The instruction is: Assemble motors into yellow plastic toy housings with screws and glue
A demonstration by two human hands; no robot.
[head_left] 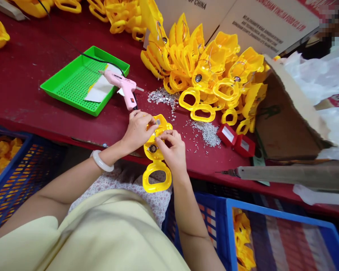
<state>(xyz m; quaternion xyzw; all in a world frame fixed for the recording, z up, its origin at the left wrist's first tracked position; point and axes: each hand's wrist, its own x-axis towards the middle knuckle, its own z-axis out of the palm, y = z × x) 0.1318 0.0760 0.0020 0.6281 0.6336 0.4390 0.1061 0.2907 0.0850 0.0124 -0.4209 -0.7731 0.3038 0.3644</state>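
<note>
A yellow plastic shell [153, 156] lies open at the table's front edge, its inside facing up. A round metal-rimmed part sits in its middle, and a ring-shaped handle [157, 186] hangs out past the edge towards my lap. My left hand [138, 130] reaches over the upper half of the shell, thumb and fingertips pinched together inside it. Just below, my right hand [173, 150] pinches over the shell's middle. What the fingertips of either hand hold is too small to make out. A pink hot glue gun [125, 86] leans against a green tray [70, 101] beyond my left hand.
More yellow shells [209, 71] are heaped at the back right. Small clear pieces [164, 96] and silver screws [209, 132] lie in piles beside red boxes [244, 145]. An electric screwdriver [271, 176] juts in from the right. Blue crates [228, 210] stand below the table.
</note>
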